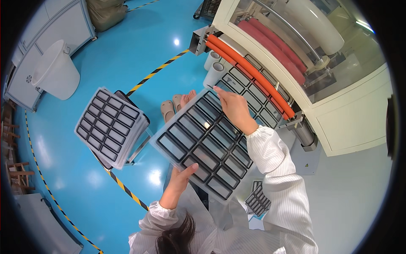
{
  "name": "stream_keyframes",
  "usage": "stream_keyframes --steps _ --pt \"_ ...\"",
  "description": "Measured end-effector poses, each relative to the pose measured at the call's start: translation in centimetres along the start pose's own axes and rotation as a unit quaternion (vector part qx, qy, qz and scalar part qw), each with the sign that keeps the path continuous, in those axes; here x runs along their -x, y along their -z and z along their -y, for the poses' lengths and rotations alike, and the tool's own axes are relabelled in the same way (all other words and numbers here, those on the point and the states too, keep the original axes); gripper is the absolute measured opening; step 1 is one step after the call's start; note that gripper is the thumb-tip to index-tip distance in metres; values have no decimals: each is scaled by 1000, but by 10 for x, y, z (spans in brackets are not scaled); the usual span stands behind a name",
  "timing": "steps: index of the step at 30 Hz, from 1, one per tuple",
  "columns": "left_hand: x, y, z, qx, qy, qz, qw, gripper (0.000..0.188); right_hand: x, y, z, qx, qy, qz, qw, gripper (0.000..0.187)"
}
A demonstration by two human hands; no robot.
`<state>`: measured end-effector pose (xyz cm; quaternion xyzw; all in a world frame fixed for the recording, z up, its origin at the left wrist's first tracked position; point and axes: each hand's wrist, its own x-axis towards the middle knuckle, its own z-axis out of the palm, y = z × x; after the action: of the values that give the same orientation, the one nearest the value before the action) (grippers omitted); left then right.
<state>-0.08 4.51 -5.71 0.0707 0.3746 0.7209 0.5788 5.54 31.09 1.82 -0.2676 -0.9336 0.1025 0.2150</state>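
Here, a person in a white striped coat holds a clear sheet [203, 144] of dark rectangular frames between both hands, tilted and raised above the blue floor [127, 55]. The left hand [181, 177] has its grip closed on the sheet's near edge, thumb on top and fingers hidden beneath. The right hand [234, 108] rests on the sheet's far end, its fingers together and pinching at a frame near the far corner; whether anything is caught between the fingertips cannot be told.

Beyond the sheet's far end stands a cream-coloured machine [338, 114] with orange rollers [249, 72], and another strip of the same frames [258, 95] lies on its feed bed just beside the right hand. Two white rolls [213, 70] stand by the machine, next to the sheet's far corner. To the left of the held sheet, well apart, a stack of like sheets [111, 125] sits on a stool. Farther left of that stack is a white bucket [55, 70]. Below the held sheet, the person's sandalled feet [173, 108] show on the floor.
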Motion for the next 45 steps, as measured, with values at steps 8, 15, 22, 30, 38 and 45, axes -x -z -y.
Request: stream_keyframes --steps 8,15,22,30,38,45 --pt "12 9 -3 -3 16 -21 1000 52 -4 -9 8 86 46 52 994 30" --pt "30 17 -2 2 -27 -30 999 50 28 23 18 100 52 105 988 32" --pt "35 30 4 25 -14 -19 999 49 109 77 11 116 35 144 982 40" --pt "43 39 4 16 -31 -50 998 61 186 145 29 207 -32 244 947 48" --pt "34 64 7 1 -56 -34 998 65 220 171 20 155 -48 239 957 40" --pt "30 40 -7 27 -52 -17 998 55 216 175 20 84 -71 189 976 38"
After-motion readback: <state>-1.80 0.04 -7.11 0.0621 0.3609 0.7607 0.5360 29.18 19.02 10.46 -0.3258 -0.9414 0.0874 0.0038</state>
